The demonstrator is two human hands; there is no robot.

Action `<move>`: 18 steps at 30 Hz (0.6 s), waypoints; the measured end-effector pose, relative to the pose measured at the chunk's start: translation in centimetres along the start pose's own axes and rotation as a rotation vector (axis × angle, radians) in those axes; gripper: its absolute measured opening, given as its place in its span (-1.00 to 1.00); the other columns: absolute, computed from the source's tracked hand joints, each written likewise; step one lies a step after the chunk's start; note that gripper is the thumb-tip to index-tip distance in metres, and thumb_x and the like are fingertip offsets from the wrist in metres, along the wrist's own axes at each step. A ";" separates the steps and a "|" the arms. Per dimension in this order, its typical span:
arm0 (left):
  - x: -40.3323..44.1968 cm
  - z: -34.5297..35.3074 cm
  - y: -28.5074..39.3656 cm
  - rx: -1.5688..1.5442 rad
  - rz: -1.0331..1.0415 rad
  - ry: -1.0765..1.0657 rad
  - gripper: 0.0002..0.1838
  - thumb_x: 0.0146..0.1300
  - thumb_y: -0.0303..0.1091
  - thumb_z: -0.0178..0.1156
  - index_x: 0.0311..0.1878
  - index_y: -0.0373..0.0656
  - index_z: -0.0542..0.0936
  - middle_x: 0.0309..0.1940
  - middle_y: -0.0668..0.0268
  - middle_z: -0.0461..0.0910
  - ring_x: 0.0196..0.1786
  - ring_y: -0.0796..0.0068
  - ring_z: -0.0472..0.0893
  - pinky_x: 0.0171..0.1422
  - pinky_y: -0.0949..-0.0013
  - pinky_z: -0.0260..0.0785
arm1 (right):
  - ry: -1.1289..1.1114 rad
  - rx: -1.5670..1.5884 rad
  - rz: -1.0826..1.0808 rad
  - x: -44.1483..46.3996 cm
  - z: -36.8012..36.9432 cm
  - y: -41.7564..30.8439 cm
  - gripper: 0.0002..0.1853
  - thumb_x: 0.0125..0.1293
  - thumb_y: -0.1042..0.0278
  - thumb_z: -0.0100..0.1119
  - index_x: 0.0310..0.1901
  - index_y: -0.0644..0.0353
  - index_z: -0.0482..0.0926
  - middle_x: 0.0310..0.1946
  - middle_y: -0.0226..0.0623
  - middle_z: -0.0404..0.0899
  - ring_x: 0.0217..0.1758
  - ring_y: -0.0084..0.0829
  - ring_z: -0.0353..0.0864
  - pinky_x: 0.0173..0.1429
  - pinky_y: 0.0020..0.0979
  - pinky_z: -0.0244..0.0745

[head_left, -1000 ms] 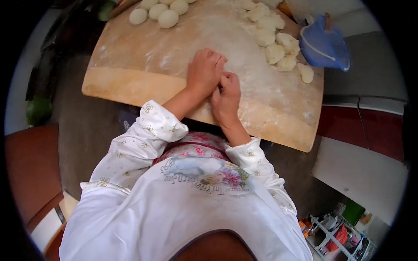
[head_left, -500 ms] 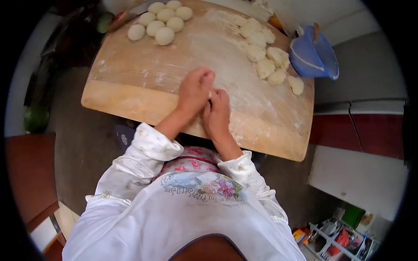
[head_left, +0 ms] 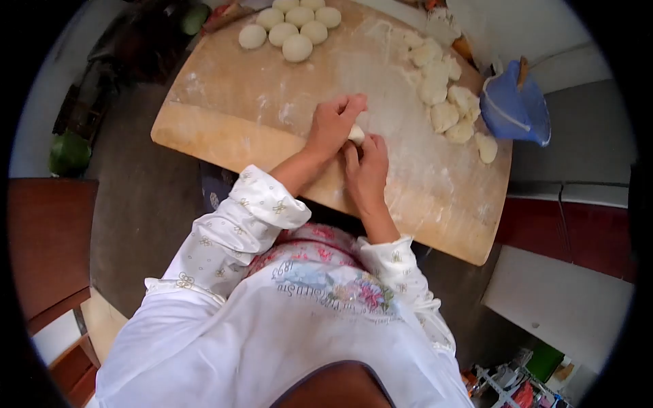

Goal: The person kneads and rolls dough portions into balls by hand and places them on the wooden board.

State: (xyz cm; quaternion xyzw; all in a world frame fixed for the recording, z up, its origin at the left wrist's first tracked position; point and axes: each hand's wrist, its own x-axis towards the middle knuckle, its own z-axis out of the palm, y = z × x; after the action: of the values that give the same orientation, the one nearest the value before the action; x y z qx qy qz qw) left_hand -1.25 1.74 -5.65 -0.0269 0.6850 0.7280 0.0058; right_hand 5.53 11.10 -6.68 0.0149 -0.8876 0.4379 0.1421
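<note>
A piece of dough (head_left: 357,134) is held between the left hand (head_left: 332,126) and the right hand (head_left: 369,167) above the near half of the worktop (head_left: 272,88); only a small pale part is left uncovered, and whether the wood is touched by it cannot be told. The left hand is partly curled, with the dough pressed at its lower edge; the right hand is bent more closely, and the dough is met by its fingers. A blue bucket (head_left: 515,102) is placed just beside the worktop's right edge, with a wooden handle (head_left: 522,73) seen rising from it; the rest of its inside cannot be made out. At the worktop's far left corner, smooth dough balls (head_left: 297,47) are grouped closely. Along the worktop's far right side, rough dough pieces (head_left: 444,117) are strewn, partly overlapping. Thin patches of flour (head_left: 435,173) are scattered across the worktop.
</note>
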 end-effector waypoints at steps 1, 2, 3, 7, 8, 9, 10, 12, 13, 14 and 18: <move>-0.8 -0.6 1.0 0.188 0.100 -0.003 -0.72 0.29 -0.14 0.16 -0.30 -0.17 0.65 -0.49 0.15 0.58 -0.41 0.14 0.59 -0.29 0.14 0.37 | 0.032 -0.043 -0.066 -0.1 0.6 0.1 -0.78 0.18 0.50 0.15 -0.12 0.34 0.57 -0.26 -0.04 0.49 -0.10 -0.02 0.47 -0.01 -0.15 0.38; -1.2 -0.8 1.2 0.371 0.210 -0.009 -0.73 0.29 -0.15 0.17 -0.32 -0.17 0.65 -0.49 0.15 0.58 -0.40 0.14 0.59 -0.28 0.14 0.38 | 0.066 -0.088 -0.140 0.0 1.0 0.1 -0.78 0.17 0.52 0.14 -0.14 0.34 0.57 -0.26 -0.04 0.49 -0.10 -0.02 0.47 0.00 -0.13 0.38; -1.1 -0.7 0.1 0.495 0.391 0.003 -0.73 0.29 -0.14 0.16 -0.34 -0.16 0.65 -0.48 0.16 0.58 -0.38 0.15 0.58 -0.28 0.13 0.38 | 0.050 -0.103 -0.145 0.3 1.0 -0.1 -0.79 0.15 0.56 0.10 -0.16 0.33 0.57 -0.25 -0.03 0.49 -0.11 -0.01 0.46 0.01 -0.09 0.36; 1.9 0.0 -2.0 0.711 0.693 -0.025 -0.72 0.33 -0.14 0.10 -0.36 -0.12 0.65 -0.45 0.18 0.59 -0.33 0.10 0.57 -0.24 0.13 0.40 | 0.064 -0.121 -0.095 2.2 1.6 1.5 -0.80 0.18 0.50 0.11 -0.16 0.31 0.58 -0.22 -0.01 0.50 -0.13 -0.02 0.48 -0.03 -0.15 0.39; 2.4 0.2 -1.8 0.697 0.655 -0.057 -0.71 0.35 -0.14 0.08 -0.35 -0.11 0.64 -0.44 0.18 0.59 -0.33 0.07 0.56 -0.23 0.13 0.39 | 0.046 -0.132 -0.037 2.8 1.4 1.5 -0.81 0.19 0.48 0.12 -0.17 0.32 0.58 -0.24 -0.01 0.51 -0.16 -0.04 0.49 -0.05 -0.16 0.40; 3.2 0.4 -1.6 0.684 0.572 -0.068 -0.71 0.33 -0.10 0.10 -0.32 -0.07 0.67 -0.43 0.23 0.60 -0.37 0.22 0.58 -0.27 0.21 0.39 | 0.029 -0.144 0.020 3.3 1.2 1.3 -0.81 0.20 0.47 0.12 -0.17 0.33 0.58 -0.25 -0.01 0.51 -0.18 -0.05 0.49 -0.07 -0.17 0.40; 3.8 0.4 -1.3 0.622 0.445 -0.089 -0.71 0.32 -0.09 0.11 -0.30 -0.08 0.67 -0.43 0.23 0.61 -0.38 0.25 0.58 -0.27 0.23 0.38 | 0.025 -0.090 0.042 3.5 0.9 1.1 -0.82 0.19 0.48 0.13 -0.18 0.34 0.57 -0.26 -0.02 0.50 -0.19 -0.04 0.49 -0.08 -0.17 0.40; 4.5 0.2 -0.7 0.496 0.194 -0.131 -0.71 0.30 -0.07 0.15 -0.26 -0.09 0.67 -0.42 0.21 0.61 -0.40 0.31 0.58 -0.28 0.28 0.38 | 0.020 0.020 0.085 4.0 0.5 0.6 -0.82 0.18 0.50 0.13 -0.19 0.36 0.57 -0.29 -0.02 0.48 -0.20 -0.04 0.48 -0.09 -0.16 0.39; 4.3 0.1 -0.5 0.306 0.134 -0.082 -0.72 0.29 -0.10 0.16 -0.27 -0.11 0.67 -0.46 0.21 0.61 -0.45 0.25 0.56 -0.30 0.25 0.37 | -0.005 0.023 0.097 3.7 0.1 0.0 -0.83 0.20 0.47 0.16 -0.21 0.35 0.58 -0.30 -0.04 0.49 -0.22 -0.07 0.49 -0.10 -0.18 0.40; 3.8 0.0 -0.3 0.115 0.072 -0.035 -0.74 0.29 -0.14 0.16 -0.28 -0.13 0.68 -0.49 0.20 0.60 -0.49 0.20 0.55 -0.31 0.22 0.37 | -0.031 0.025 0.112 3.0 -0.3 -0.8 -0.83 0.22 0.43 0.18 -0.23 0.35 0.59 -0.30 -0.05 0.50 -0.23 -0.10 0.50 -0.11 -0.21 0.41; 1.0 -1.7 0.7 -0.076 -0.105 -0.025 -0.78 0.25 -0.23 0.22 -0.32 -0.21 0.66 -0.53 0.19 0.57 -0.46 0.13 0.54 -0.29 0.16 0.38 | 0.023 0.038 -0.008 0.9 1.1 -0.3 -0.88 0.13 0.51 0.18 -0.28 0.32 0.58 -0.29 -0.03 0.49 -0.18 -0.03 0.47 -0.06 -0.13 0.37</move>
State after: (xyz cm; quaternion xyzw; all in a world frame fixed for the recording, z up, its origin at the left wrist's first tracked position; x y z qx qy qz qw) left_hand -2.25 -0.04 -5.08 -0.0539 0.6543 0.7525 0.0514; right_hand 4.44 10.14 -6.80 0.0160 -0.8774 0.4543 0.1537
